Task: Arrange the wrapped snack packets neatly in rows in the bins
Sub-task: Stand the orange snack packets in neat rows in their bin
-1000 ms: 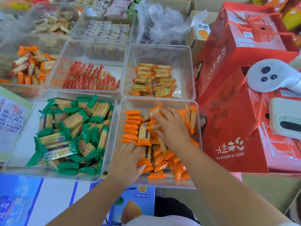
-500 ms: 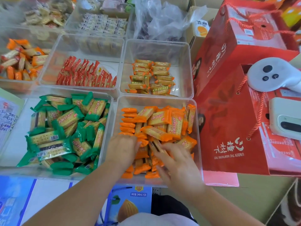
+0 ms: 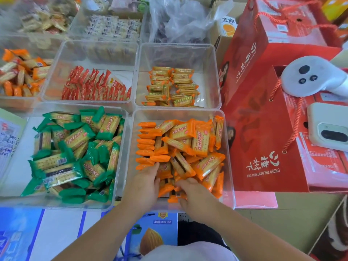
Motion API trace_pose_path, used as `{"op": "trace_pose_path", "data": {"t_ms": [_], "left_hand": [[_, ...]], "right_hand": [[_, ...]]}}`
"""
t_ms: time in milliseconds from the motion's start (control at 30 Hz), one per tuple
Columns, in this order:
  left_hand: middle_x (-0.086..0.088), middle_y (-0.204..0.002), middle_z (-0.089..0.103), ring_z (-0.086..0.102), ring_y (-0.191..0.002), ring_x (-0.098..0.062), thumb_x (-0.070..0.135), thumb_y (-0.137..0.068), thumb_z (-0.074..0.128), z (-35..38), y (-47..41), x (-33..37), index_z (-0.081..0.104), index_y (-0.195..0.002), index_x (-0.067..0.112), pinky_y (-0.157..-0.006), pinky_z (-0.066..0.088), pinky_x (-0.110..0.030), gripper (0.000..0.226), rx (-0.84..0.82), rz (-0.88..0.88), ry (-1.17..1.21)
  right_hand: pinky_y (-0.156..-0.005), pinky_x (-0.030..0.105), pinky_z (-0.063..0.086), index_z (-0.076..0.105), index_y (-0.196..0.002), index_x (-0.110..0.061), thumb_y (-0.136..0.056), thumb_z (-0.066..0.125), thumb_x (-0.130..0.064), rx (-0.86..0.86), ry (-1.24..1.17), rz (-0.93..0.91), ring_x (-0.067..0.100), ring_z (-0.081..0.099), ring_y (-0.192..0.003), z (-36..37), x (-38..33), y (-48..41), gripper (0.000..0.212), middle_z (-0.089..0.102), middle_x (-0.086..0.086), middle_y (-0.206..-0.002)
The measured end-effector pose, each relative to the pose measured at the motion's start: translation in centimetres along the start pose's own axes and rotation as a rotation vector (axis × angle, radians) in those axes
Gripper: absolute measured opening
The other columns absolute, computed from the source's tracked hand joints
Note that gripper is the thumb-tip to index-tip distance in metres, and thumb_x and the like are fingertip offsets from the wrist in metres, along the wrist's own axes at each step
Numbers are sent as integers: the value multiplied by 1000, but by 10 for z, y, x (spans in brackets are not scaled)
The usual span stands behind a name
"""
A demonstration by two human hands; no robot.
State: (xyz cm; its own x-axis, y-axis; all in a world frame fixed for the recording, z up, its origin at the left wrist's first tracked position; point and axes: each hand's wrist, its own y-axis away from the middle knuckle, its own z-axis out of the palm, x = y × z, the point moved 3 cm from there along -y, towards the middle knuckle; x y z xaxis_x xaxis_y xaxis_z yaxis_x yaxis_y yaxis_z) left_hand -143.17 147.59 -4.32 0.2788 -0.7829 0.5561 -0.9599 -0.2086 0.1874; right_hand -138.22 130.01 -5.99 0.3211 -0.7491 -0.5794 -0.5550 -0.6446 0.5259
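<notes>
A clear bin [image 3: 228,151] in front of me holds orange-wrapped cracker packets [image 3: 188,140]. A row of them stands on edge along its left wall [image 3: 146,146]; the others lie in a loose heap. Both my hands are inside the bin at its near edge. My left hand [image 3: 144,185] lies against the near end of the standing row, fingers pointing away from me. My right hand [image 3: 194,194] reaches into the heap's near packets, fingers curled around some of them. The fingertips are hidden among the wrappers.
Left of it, a clear bin [image 3: 120,166] holds jumbled green packets [image 3: 75,153]. Behind are bins with red packets [image 3: 94,87], small orange-gold packets [image 3: 171,87] and more orange ones [image 3: 20,72]. Red gift boxes [image 3: 263,129] with white devices [image 3: 312,76] stand close on the right.
My right hand came from the far middle of the heap back to the near edge. My left hand slid a little further into the bin beside the standing row.
</notes>
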Motion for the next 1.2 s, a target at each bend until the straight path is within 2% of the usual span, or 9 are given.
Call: {"op": "trace_pose_path", "data": {"t_ms": [67,167,367,567,733,900,1067,1167,1200], "left_hand": [[3,-106,68,62,-94,-20,19,-86,68,4,5,3,59,-128,21,-74,49,-33,43,-42,102,-19],[10,-105,67,57,-96,-18,35,-81,67,7,3,7,61,-114,31,-79,47,-34,34,-132,180,-188],[10,-121,60,41,-117,-21,71,-85,42,16,-14,8,56,-124,30,-97,31,-38,59,-283,177,-600],[11,-121,59,36,-118,-22,59,-92,40,22,-18,6,56,-123,30,-96,26,-39,45,-243,113,-685],[13,-121,60,39,-117,-21,39,-92,48,21,-19,6,57,-117,32,-94,27,-39,27,-205,81,-645],[11,-128,55,37,-120,-22,30,-88,57,21,-21,7,50,-125,30,-98,28,-39,38,-234,54,-682],[11,-126,54,35,-124,-23,31,-88,60,21,-26,11,52,-123,31,-104,28,-39,36,-235,15,-699],[12,-122,59,37,-122,-22,27,-89,57,19,-29,11,56,-117,31,-106,29,-40,28,-233,11,-690],[12,-122,59,37,-122,-22,27,-89,57,19,-29,11,57,-117,31,-106,29,-39,28,-234,15,-681]], "right_hand": [[-95,27,47,47,-142,-29,-91,60,-21,-14,-75,37,17,53,-114,-2,7,-3,53,41,-6,-128],[-102,25,43,37,-149,-30,-90,60,-22,-70,-144,45,13,48,-119,-3,11,-7,64,28,-13,-129],[-83,9,46,31,-155,-27,-91,66,-13,33,-394,34,6,57,-99,-9,7,-14,74,24,-12,-144],[-86,6,45,51,-141,-27,-82,77,-9,109,-472,-81,-14,48,-115,-14,4,-14,68,24,-14,-148],[-97,22,48,69,-117,-29,-78,76,-10,78,-133,-199,7,49,-128,-17,3,-15,44,16,-13,-159],[-103,40,47,68,-115,-34,-89,69,-21,60,260,-209,26,42,-131,-17,-2,-26,30,2,-12,-163],[-102,33,48,61,-127,-29,-95,63,-15,113,341,-192,21,48,-126,-12,3,-30,35,6,-8,-163],[-86,18,51,53,-135,-25,-99,57,-19,164,250,-181,2,55,-113,-18,8,-26,36,29,-13,-155],[-83,21,53,55,-132,-22,-99,57,-18,187,282,-196,6,57,-112,-20,8,-25,33,28,-10,-157]]}}
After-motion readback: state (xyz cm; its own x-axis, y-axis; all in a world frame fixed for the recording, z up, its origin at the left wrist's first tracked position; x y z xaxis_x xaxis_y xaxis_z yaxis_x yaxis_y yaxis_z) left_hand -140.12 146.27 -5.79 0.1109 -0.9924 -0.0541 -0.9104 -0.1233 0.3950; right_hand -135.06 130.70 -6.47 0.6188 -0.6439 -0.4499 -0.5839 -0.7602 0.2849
